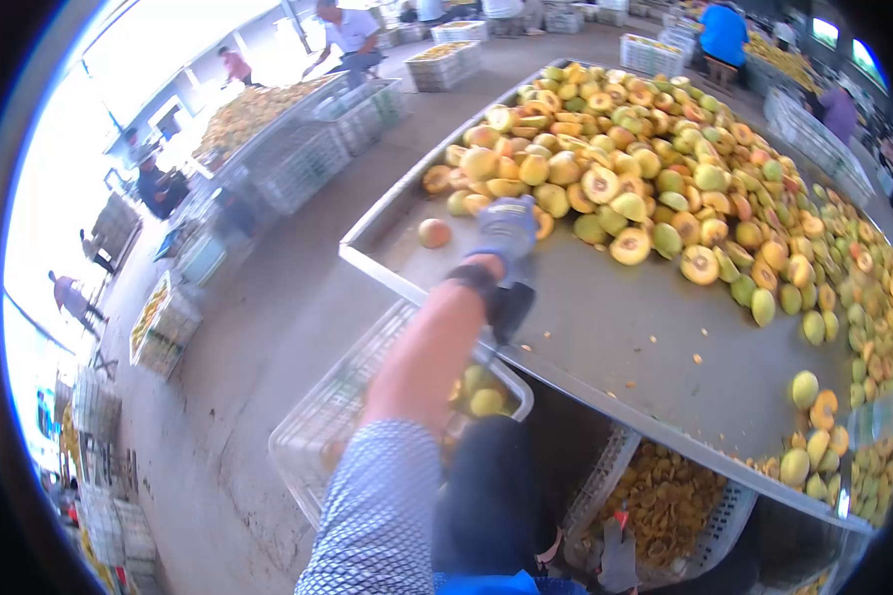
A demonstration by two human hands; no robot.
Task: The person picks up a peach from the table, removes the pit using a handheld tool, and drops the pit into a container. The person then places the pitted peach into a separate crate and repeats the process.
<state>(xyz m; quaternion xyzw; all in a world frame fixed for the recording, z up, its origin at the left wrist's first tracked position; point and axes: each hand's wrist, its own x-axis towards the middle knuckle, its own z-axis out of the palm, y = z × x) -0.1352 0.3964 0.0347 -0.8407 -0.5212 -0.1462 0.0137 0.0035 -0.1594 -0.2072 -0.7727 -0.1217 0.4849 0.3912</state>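
My left hand [507, 230], in a grey glove, reaches over the near left edge of the peach pile [615, 169] on a metal table [585, 307]. Its fingers are blurred and hidden against the fruit, so their grip does not show. Many peaches are cut in half, with pits showing. One whole peach [434, 233] lies apart, just left of this hand. Low in the view, my right hand [619, 557], also gloved, seems closed around something with a small red part; the rest of it is hidden.
A white crate [342, 402] with some peaches stands under my left arm. Another crate [729, 531] below the table holds brownish fruit scraps. A clear bottle [878, 418] with a blue cap lies at the right. Several people and crates are farther off.
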